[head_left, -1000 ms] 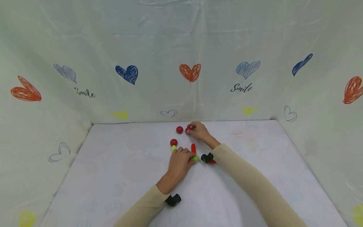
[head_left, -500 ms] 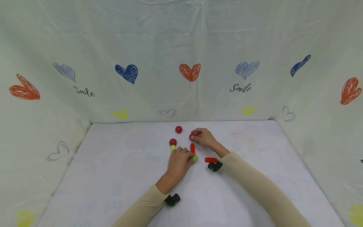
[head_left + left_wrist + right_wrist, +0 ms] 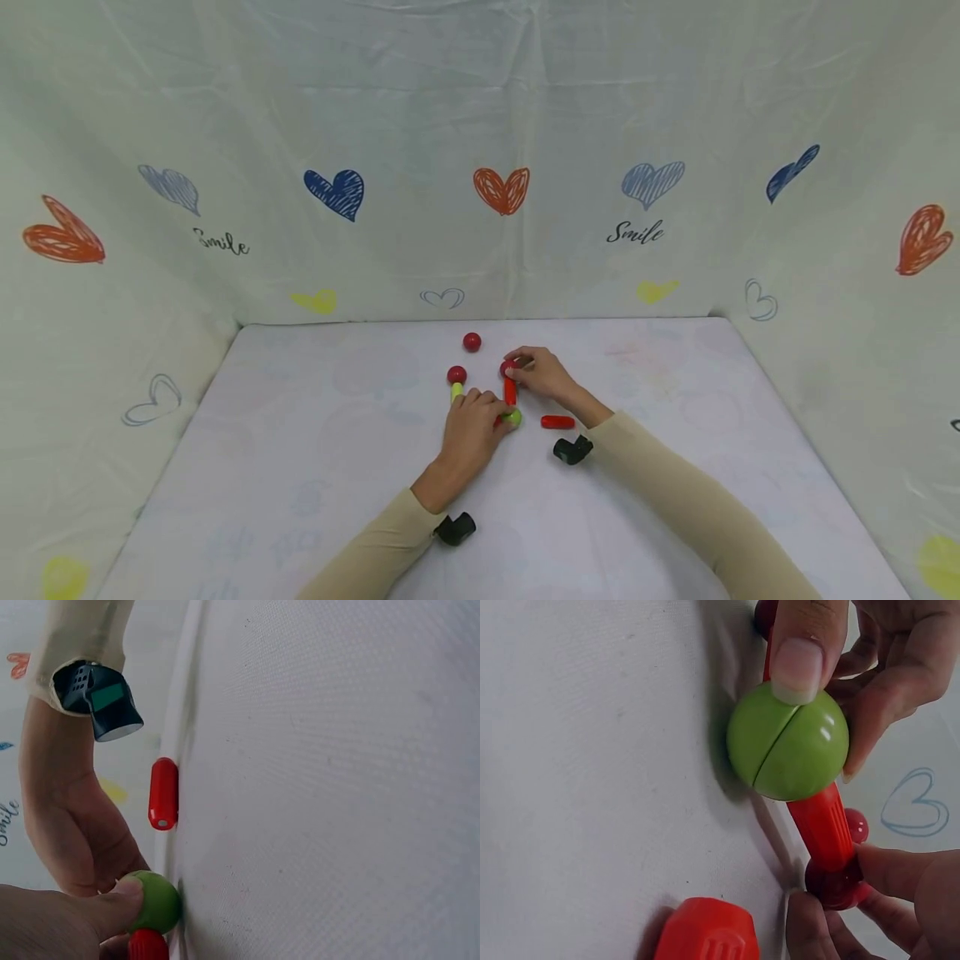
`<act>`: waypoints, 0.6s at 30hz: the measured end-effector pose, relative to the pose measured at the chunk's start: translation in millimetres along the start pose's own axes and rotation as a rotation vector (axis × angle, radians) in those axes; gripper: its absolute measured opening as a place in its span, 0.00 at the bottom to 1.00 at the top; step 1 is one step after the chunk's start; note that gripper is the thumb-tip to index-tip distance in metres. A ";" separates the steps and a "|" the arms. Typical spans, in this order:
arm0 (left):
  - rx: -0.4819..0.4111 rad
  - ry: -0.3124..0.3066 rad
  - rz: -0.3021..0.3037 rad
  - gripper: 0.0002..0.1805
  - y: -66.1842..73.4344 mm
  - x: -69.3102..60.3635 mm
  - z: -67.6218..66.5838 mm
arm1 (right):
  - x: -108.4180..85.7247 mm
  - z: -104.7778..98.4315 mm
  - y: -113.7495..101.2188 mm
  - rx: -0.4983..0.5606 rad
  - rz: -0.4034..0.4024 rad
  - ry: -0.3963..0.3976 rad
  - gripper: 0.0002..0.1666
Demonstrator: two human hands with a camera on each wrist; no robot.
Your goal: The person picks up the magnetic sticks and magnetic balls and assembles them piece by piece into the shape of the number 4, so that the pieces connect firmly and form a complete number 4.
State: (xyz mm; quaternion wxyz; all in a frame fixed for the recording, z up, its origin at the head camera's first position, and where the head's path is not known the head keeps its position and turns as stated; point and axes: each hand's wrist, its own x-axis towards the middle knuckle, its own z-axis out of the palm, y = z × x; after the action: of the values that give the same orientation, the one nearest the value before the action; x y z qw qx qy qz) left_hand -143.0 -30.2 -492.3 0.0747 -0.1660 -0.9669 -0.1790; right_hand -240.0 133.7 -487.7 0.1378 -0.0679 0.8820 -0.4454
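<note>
My left hand pinches a green ball with its thumb on top, low over the table. A red stick reaches from the green ball to a dark red ball. My right hand holds that red ball between thumb and fingers at the stick's far end. Another red stick shows below the green ball in the left wrist view, partly covered by my hand. Beyond my left hand, a yellow-green stick meets a second red ball; its near end is hidden.
A loose red ball sits near the back edge of the white table. One red stick lies alone right of the green ball. White sheets with printed hearts hang behind and at both sides.
My right hand has carried its red ball from the back of the table toward me, to the far end of the red stick. My left hand stays in place on the green ball.
</note>
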 end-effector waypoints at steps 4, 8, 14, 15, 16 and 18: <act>-0.001 -0.003 -0.001 0.17 0.2 -1.1 -0.5 | -1.8 2.1 1.5 0.004 -0.019 -0.003 0.19; 0.003 0.000 -0.001 0.16 0.1 -0.6 0.5 | -5.7 3.4 1.5 -0.022 -0.039 -0.013 0.23; -0.007 0.009 -0.003 0.17 0.0 -1.2 0.4 | -15.2 1.8 1.7 -0.090 -0.087 -0.007 0.26; -0.009 0.010 -0.001 0.17 0.1 -1.2 0.2 | -17.9 0.9 2.0 -0.102 -0.095 -0.004 0.26; -0.012 0.010 -0.001 0.17 -0.1 -1.0 0.3 | -20.8 -0.1 2.3 -0.114 -0.099 -0.001 0.26; -0.015 0.007 -0.003 0.17 -0.4 -0.8 0.6 | -27.6 -2.9 3.3 -0.128 -0.109 0.007 0.26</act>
State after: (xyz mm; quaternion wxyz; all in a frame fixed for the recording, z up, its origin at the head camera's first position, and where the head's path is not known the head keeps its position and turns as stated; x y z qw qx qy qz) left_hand -142.5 -30.6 -493.1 0.0767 -0.1644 -0.9655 -0.1870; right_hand -214.6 144.5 -483.7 0.1058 -0.1227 0.9042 -0.3953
